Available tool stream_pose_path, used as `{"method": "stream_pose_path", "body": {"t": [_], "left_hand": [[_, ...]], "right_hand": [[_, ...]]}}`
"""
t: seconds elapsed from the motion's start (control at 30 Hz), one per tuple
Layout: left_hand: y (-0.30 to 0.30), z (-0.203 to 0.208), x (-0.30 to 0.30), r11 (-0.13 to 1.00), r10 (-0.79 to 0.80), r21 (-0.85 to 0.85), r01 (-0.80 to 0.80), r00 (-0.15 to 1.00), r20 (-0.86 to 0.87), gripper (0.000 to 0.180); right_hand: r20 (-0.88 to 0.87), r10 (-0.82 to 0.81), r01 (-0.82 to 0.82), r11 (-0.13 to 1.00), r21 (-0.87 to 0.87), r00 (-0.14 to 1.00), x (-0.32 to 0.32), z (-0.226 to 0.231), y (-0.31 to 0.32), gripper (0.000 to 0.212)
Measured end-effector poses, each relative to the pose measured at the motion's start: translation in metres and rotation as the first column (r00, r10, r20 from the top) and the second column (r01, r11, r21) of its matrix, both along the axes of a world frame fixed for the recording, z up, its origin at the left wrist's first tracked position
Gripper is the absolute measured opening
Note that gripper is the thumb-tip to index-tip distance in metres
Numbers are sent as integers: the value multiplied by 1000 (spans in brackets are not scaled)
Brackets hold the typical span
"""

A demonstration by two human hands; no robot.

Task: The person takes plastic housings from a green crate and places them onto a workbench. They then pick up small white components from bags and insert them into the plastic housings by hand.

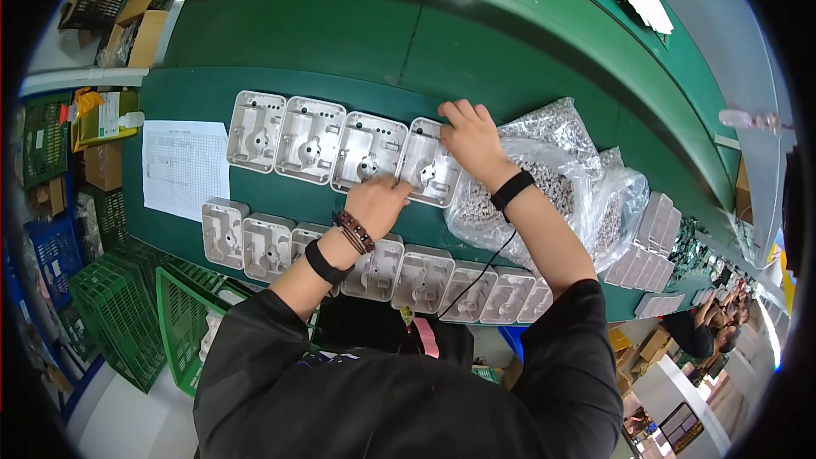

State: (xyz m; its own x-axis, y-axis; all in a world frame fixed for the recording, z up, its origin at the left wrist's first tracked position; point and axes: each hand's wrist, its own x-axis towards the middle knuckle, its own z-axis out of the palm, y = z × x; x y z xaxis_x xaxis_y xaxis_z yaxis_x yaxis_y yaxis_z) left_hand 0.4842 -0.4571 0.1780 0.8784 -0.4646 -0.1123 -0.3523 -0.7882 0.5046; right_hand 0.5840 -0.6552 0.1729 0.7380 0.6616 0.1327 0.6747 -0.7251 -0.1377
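Observation:
A row of cast-metal housings, open-topped and rounded at the corners, lies across the bench; the leftmost housing (256, 132) stands beside a paper sheet. My left hand (374, 206) bends over the near ends of the third housing (367, 149) and the rightmost housing (425, 172), its fingertips closed at the near left corner of the rightmost one. At that housing's far right corner is my right hand (470, 138), fingers curled over the rim. Small black round parts show inside several housings. Anything tiny under my fingertips is hidden.
Clear bags of small metal parts (552, 187) lie right of my right hand. A nearer row of housings (422, 279) lines the bench edge, a black cable (480, 276) crossing it. A printed sheet (185, 166) lies left. Green crates (119, 310) stand at lower left; people (710, 323) work far right.

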Motion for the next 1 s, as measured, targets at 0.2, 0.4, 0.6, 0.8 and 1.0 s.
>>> {"method": "stream_pose_path", "body": {"t": [0.2,0.4,0.6,0.8,1.0], "left_hand": [[3,1,3,999,-37,21,39,993,-116,12],[6,6,0,999,-39,6,41,979,-201,12],[8,20,-9,947,135,-256,-195,962,-236,17],[17,39,-21,482,-98,-674,-560,730,-677,18],[18,45,-23,388,-231,-638,-665,600,-766,18]], "right_hand": [[25,90,-85,986,-144,996,-1,2,9,6],[-13,98,-99,973,-211,995,-15,-3,7,7],[33,-73,76,990,-122,997,-32,28,-4,14],[-435,-72,283,850,444,897,-107,91,34,32],[-415,-134,373,729,574,900,-118,97,61,31]]}}
